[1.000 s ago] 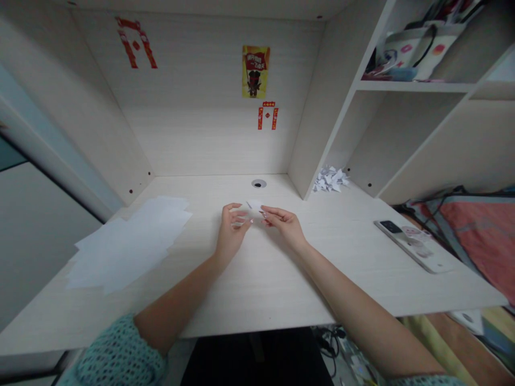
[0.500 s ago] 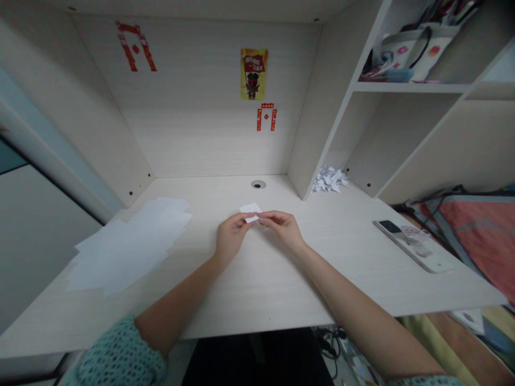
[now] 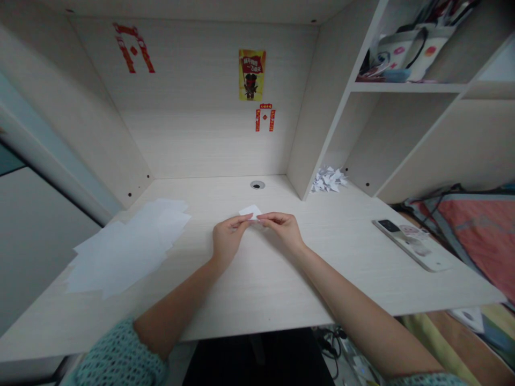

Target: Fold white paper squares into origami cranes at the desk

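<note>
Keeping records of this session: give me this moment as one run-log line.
left hand: pinching small white paper | right hand: pinching same paper | nearby: loose white sheets; folded paper pile

I'm sitting in what looks like a small bedroom, perhaps a dormitory. My built-in worktop (image 3: 261, 289) is a pale wood-grain unit with a cable hole (image 3: 257, 184), and beside it a shelf (image 3: 406, 87) holds a patterned bag (image 3: 406, 56). Red paper decorations (image 3: 264, 119) and a small poster (image 3: 251, 75) are stuck to the back panel, and a bed (image 3: 462, 225) with red bedding lies just to my right.
</note>
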Demonstrator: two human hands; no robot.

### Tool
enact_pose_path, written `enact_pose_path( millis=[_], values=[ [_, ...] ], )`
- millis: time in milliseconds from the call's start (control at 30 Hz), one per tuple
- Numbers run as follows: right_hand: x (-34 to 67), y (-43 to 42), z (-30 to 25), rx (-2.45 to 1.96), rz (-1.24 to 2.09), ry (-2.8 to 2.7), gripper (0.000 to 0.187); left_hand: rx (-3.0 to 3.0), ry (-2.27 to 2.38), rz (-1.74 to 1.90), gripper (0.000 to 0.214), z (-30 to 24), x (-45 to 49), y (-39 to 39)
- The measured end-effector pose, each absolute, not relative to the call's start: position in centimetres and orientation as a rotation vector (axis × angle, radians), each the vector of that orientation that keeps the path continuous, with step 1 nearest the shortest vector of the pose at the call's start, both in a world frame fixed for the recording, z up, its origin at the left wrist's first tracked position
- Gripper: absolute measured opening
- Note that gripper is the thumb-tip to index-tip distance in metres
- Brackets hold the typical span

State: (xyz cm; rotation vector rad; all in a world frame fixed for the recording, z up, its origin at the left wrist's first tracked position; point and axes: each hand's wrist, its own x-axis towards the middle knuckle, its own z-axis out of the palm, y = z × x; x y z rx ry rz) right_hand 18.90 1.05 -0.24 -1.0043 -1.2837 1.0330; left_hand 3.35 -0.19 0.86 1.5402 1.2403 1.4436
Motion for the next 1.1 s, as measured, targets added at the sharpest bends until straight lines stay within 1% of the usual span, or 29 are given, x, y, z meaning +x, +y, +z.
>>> enact_pose_path(
  millis=[200, 367, 800, 1100],
  values=[
    [19.0, 1.0, -0.3, -1.022, 0.969, -1.329, 0.015, 1.551, 1.219, 1.458, 0.017, 1.0, 3.2, -0.2],
    [18.6, 0.9, -0.3, -0.955, 1.057, -1.261, 0.014, 1.409, 1.154, 1.444, 0.019, 0.5, 3.5, 0.0],
    [18.3, 1.2, -0.9, -0.994, 1.061, -1.181, 0.024, 1.163, 1.031, 1.469, 0.03, 0.2, 3.9, 0.1],
    [18.3, 1.0, -0.4, -0.998, 1.081, -1.162, 0.02, 1.102, 0.971, 1.462, 0.028, 0.1, 4.0, 0.3]
  ],
)
